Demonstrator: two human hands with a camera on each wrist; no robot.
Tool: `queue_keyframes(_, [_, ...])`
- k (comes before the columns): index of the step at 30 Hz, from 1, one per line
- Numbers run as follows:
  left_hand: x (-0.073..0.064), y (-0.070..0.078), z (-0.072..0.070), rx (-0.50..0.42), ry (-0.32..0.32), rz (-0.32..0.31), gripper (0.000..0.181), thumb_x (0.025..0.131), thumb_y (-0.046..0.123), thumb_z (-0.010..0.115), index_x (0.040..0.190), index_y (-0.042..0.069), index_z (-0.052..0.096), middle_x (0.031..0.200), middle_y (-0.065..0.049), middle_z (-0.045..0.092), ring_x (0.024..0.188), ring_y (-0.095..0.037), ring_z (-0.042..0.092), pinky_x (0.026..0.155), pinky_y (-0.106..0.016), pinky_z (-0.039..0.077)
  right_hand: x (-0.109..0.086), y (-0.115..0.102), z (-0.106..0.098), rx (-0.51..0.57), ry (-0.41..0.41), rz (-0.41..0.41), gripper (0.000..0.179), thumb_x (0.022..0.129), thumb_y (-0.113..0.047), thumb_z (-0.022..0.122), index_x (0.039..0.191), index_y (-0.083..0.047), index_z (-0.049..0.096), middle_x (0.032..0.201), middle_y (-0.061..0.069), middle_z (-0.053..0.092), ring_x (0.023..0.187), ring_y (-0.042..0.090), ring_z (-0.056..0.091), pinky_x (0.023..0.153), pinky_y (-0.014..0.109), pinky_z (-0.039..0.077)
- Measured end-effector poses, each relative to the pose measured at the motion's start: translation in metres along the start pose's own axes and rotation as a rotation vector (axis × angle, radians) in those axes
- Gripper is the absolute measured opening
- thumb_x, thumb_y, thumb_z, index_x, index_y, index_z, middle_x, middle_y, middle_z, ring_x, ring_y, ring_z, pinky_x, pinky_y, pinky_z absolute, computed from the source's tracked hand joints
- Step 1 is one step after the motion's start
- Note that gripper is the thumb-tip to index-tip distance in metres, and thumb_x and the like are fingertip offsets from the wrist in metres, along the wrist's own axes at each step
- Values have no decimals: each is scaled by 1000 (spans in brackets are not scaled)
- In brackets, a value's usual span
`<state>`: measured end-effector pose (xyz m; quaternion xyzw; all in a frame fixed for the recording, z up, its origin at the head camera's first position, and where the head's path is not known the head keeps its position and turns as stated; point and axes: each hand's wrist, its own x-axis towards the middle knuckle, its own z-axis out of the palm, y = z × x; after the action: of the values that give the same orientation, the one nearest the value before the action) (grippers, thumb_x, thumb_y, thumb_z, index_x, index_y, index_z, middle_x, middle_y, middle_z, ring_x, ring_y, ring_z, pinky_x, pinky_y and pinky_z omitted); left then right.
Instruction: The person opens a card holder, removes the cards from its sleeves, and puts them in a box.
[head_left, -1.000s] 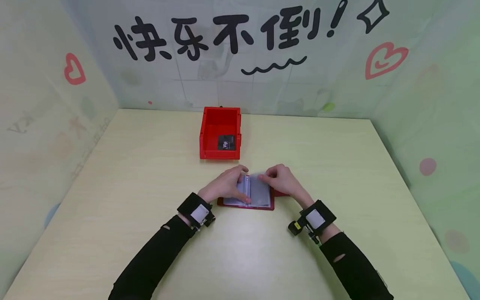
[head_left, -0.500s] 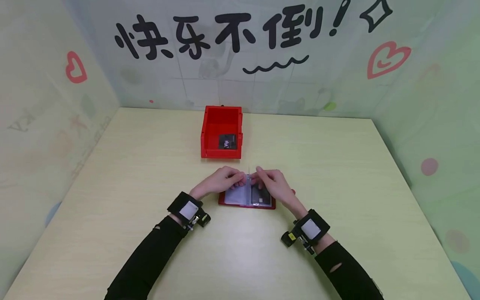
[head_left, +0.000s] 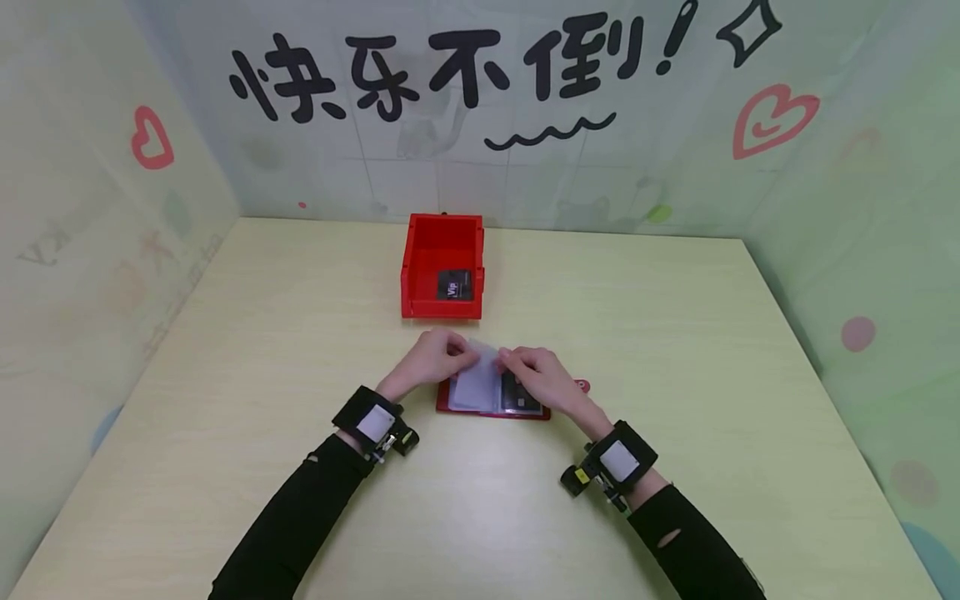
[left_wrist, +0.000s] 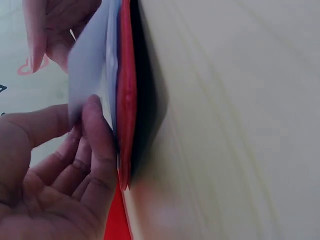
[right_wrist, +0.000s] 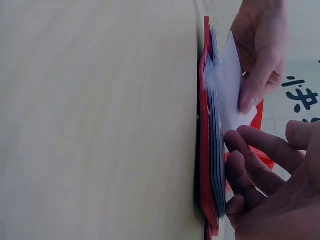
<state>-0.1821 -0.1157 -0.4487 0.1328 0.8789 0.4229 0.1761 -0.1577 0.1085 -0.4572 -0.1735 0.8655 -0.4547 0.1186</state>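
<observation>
1. A person's left hand (head_left: 429, 360) pinches a translucent, whitish plastic page (head_left: 477, 385) near its far left corner, thumb on one side and fingers on the other, above a red-covered booklet.
2. The right hand (head_left: 546, 377) has its fingers gently bent and somewhat apart, the fingertips touching the pages near the middle of the booklet; the thumb stands away from them.
3. The booklet, with its red cover (right_wrist: 204, 150) and a stack of thin plastic leaves (right_wrist: 216, 165), lies spread on the pale wood-look worktop (head_left: 465, 517), near side of a red bin.
4. A black rectangular card (head_left: 519, 393) shows on the booklet's right side, partly hidden by the right hand. A small red tab (head_left: 582, 386) extends beyond that hand on the right.
5. On the far side stands the red plastic bin (head_left: 441, 310), apart from the booklet; a dark card lettered "Vip" (head_left: 454, 284) lies inside, toward the near end.
6. Black devices with pale square patches sit on both wrists, left (head_left: 367, 421) and right (head_left: 619, 456), in front of black sleeves (head_left: 292, 500).
</observation>
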Motion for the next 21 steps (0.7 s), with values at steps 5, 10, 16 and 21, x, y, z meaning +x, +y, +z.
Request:
queue_keyframes(5, [-3,2,2,-8,46,-68,20,93,22,72,99,3,75,74,-9,66,64,-17,57,59,-23,46,-5,11,-16,-73,-3,-84,28,97,-22,66,119,-6,73,111,11,74,96,21,63,81,27,50])
queue_keyframes(10, [-6,7,5,94,114,-81,34,88,20,77,115,4,64,81,-10,63,71,-19,57,61,-23,46,-7,20,-32,-217,-9,-78,44,86,-22,80,125,-4,69,101,12,65,83,19,52,69,25,41])
queue_keyframes(16, [-5,20,12,238,150,-25,38,85,10,78,120,5,63,94,-11,60,85,-22,56,71,-28,50,-6,28,-39,-281,-69,-13,58,82,-26,84,133,-5,64,106,12,59,87,20,48,70,27,39])
queue_keyframes(21, [0,29,20,234,87,57,27,90,5,70,117,3,69,105,-12,63,96,-23,56,87,-33,54,-4,31,-39,-260,-69,-11,57,81,-26,85,131,-8,66,101,10,58,86,20,46,70,28,38])
